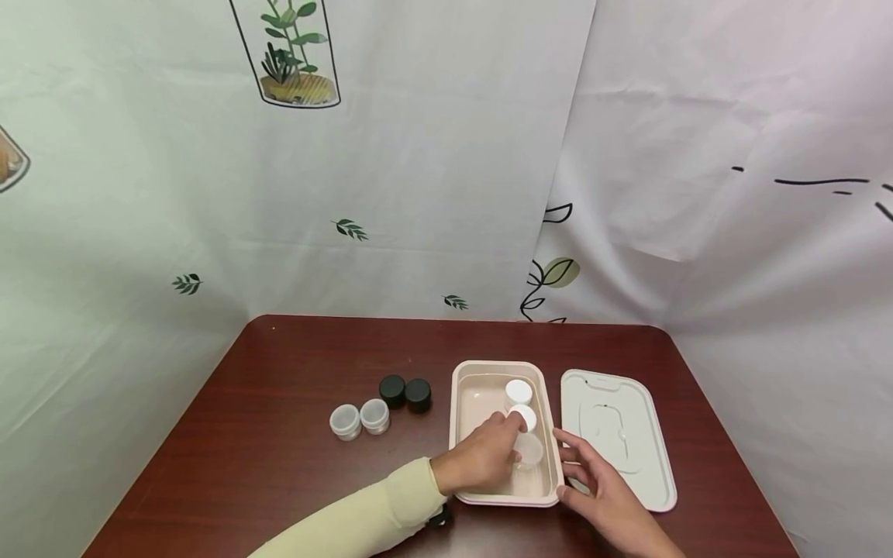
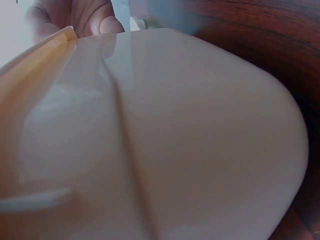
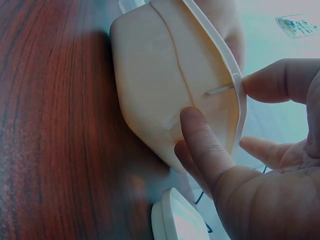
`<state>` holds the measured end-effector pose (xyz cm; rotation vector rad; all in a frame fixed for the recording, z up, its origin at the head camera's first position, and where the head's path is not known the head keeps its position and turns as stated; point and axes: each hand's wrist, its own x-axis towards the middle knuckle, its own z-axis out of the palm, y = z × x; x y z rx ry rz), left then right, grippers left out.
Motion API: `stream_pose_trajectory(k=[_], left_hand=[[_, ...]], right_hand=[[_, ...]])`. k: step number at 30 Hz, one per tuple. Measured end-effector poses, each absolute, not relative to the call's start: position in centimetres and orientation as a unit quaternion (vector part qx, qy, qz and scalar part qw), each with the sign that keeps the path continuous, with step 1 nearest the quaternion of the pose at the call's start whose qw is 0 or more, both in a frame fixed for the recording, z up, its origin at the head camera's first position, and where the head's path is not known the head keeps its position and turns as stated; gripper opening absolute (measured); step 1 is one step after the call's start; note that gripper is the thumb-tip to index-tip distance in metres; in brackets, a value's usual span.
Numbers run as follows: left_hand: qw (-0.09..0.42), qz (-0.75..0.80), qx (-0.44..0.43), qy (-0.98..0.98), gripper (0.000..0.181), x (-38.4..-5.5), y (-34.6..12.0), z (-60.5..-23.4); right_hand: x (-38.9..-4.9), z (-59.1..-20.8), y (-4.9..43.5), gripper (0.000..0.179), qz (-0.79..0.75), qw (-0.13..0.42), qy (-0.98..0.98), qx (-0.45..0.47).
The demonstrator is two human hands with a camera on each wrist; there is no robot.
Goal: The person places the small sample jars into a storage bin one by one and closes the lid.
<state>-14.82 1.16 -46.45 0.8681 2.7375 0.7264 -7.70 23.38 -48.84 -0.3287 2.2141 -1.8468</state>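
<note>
A cream plastic tub (image 1: pixel 463 418) stands on the table with a column of small round jars along its right side. Two have white lids (image 1: pixel 518 392); the nearest jar (image 1: pixel 532 451) has a frosted clear top. My left hand (image 1: pixel 480 456) reaches over the tub's left rim, thumb and finger curled about the frosted jar. In the left wrist view the tub's wall (image 2: pixel 190 125) hides most of the hand. My right hand (image 1: pixel 603 500) rests extended fingers against the tub's right side; the right wrist view shows fingertips (image 3: pixel 192 117) on its outer wall.
A white rectangular lid (image 1: pixel 621 434) lies right of the tub. Left of it stand two black-lidded jars (image 1: pixel 418 394) and two frosted clear jars (image 1: pixel 345 421). The brown table (image 1: pixel 279 449) meets printed cloth (image 1: pixel 418 170) at its back and sides.
</note>
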Motion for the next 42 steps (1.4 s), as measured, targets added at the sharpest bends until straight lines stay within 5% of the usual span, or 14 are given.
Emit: stream_pose_trajectory(k=[20,32,42], left_hand=[[0.090,0.264,0.269,0.922,0.037,-14.8,0.1,-44.7],[0.062,0.355,0.280,0.890,0.032,-16.1,-3.1,-42.6],[0.024,0.486,0.201,0.850,0.032,-16.8,-7.7,-41.5]], right_hand=[[-7.6,-48.7,23.3,0.073,-0.618,0.115,0.771,-0.101],[-7.5,-48.8,23.2,0.073,-0.615,0.109,0.775,-0.093],[-7.5,-48.9,23.1,0.073,-0.618,0.100,0.773,-0.101]])
